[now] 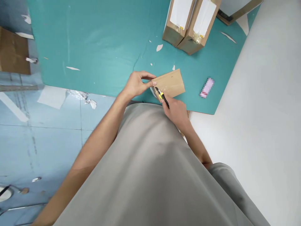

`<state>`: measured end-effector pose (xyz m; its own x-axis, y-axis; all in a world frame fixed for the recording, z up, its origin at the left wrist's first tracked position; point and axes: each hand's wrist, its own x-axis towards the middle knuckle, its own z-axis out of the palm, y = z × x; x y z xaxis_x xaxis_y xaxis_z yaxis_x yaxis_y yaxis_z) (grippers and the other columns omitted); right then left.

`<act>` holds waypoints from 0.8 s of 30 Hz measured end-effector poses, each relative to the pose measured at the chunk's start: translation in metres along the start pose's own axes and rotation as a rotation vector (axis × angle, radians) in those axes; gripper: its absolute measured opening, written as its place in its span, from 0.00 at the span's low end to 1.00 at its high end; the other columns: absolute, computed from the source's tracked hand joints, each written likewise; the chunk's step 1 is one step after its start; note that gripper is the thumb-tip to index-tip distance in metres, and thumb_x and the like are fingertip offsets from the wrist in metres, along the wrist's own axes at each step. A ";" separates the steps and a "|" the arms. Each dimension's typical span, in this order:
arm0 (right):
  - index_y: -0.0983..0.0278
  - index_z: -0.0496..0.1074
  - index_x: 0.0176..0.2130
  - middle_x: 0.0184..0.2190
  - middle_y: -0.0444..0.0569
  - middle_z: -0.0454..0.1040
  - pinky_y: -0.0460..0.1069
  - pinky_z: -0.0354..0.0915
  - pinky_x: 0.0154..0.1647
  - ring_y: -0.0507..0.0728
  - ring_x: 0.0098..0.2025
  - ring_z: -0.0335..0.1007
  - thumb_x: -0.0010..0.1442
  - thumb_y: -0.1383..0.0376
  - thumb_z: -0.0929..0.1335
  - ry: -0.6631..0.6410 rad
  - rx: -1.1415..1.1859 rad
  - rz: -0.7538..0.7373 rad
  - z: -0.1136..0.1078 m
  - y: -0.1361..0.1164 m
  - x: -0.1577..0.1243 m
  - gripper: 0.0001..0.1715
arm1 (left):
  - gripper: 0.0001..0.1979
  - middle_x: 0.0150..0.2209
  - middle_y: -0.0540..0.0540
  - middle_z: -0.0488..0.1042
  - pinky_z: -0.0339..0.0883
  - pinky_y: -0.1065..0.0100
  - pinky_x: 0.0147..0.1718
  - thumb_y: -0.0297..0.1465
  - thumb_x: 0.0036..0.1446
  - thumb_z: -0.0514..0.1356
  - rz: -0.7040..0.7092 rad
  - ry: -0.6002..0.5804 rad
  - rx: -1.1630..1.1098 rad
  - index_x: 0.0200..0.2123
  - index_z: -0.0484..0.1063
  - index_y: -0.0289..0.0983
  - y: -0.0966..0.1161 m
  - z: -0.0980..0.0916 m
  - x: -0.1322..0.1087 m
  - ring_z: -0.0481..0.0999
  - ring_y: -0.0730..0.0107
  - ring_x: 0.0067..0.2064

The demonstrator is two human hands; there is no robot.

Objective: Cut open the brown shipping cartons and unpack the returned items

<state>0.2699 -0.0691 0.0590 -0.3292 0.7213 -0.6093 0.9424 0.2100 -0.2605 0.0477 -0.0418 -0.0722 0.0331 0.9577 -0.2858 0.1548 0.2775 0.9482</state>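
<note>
Plain brown cardboard packet (172, 83); teal mat (94, 40) flecked with white scraps (159, 47). Cutter (161, 95) – yellow and black. Two brown boxes (172, 36) with white labels, small yellow marks. Pale blue floor (47, 135) – grey shirt (145, 172).

On the teal counter (105, 47), near its front edge, the left hand (136, 85) pinches the left end of a small brown box (171, 84). The right hand (177, 111) grips a yellow-and-black cutter (162, 96) whose tip touches the box's near-left corner. Two taller cardboard boxes (190, 25) stand at the far right.
</note>
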 end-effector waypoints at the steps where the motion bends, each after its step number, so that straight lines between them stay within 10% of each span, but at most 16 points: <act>1: 0.60 0.60 0.83 0.57 0.60 0.86 0.55 0.72 0.54 0.68 0.51 0.84 0.84 0.51 0.57 -0.010 -0.008 0.002 0.002 -0.004 0.001 0.37 | 0.21 0.50 0.42 0.88 0.82 0.50 0.61 0.49 0.56 0.77 0.005 0.004 -0.001 0.46 0.88 0.42 -0.001 0.000 0.000 0.86 0.48 0.56; 16: 0.63 0.56 0.83 0.56 0.65 0.85 0.61 0.74 0.55 0.71 0.53 0.84 0.85 0.53 0.55 -0.002 -0.084 0.110 0.007 -0.034 -0.001 0.37 | 0.17 0.47 0.42 0.89 0.82 0.42 0.63 0.44 0.53 0.78 0.017 0.059 -0.048 0.44 0.89 0.44 -0.002 0.003 -0.002 0.87 0.43 0.55; 24: 0.66 0.76 0.69 0.49 0.66 0.86 0.60 0.74 0.49 0.71 0.50 0.85 0.82 0.68 0.57 -0.079 -0.214 0.091 -0.003 -0.051 0.004 0.28 | 0.13 0.44 0.43 0.89 0.81 0.39 0.63 0.35 0.51 0.78 -0.076 0.152 -0.138 0.42 0.89 0.40 -0.010 0.011 -0.005 0.87 0.42 0.55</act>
<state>0.2204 -0.0751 0.0717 -0.2379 0.6920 -0.6816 0.9568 0.2877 -0.0419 0.0568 -0.0500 -0.0820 -0.1247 0.9312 -0.3424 0.0141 0.3467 0.9379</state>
